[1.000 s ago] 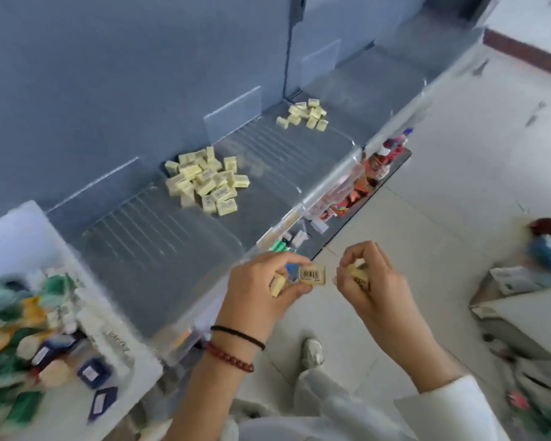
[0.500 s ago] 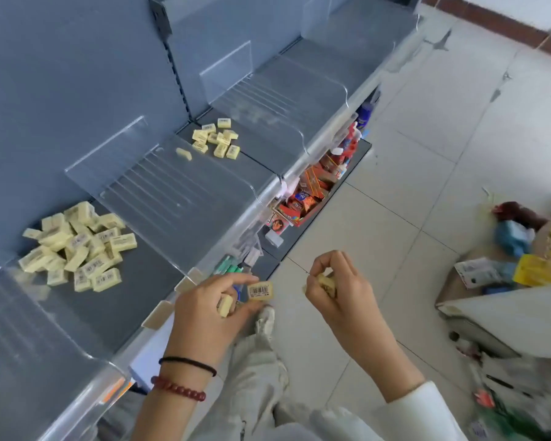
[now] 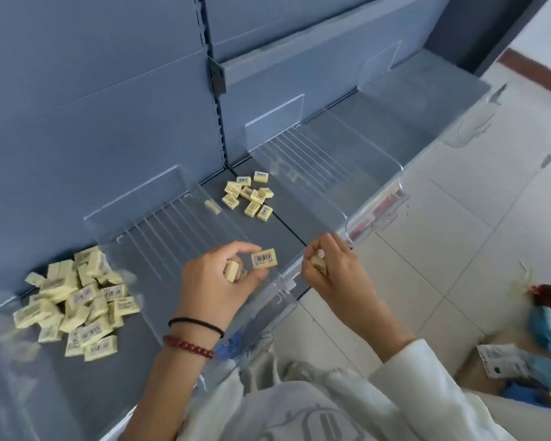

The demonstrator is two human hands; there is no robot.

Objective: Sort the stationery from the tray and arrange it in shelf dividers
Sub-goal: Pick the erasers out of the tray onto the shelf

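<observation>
My left hand point(image 3: 217, 281) pinches a pale yellow eraser point(image 3: 264, 258) with a barcode between thumb and forefinger, and cups two more erasers point(image 3: 231, 271) in its palm. It hovers over the front of the grey shelf point(image 3: 287, 232). My right hand point(image 3: 331, 268) grips another yellow eraser point(image 3: 319, 264) in curled fingers just past the shelf's front edge. A large heap of the same erasers point(image 3: 77, 300) lies in the left compartment. A smaller group of erasers point(image 3: 250, 195) lies in the middle compartment.
Clear plastic dividers point(image 3: 178, 224) split the shelf; another divider point(image 3: 318, 160) stands to the right. A clear front lip point(image 3: 376, 202) runs along the shelf edge. Tiled floor point(image 3: 442, 233) lies to the right, with a box of mixed coloured stationery point(image 3: 541, 351) at the far right.
The view has swung right and closer to the shelf, and the tray at the left has left the view. Both hands rose over the shelf's front edge, keeping their erasers.
</observation>
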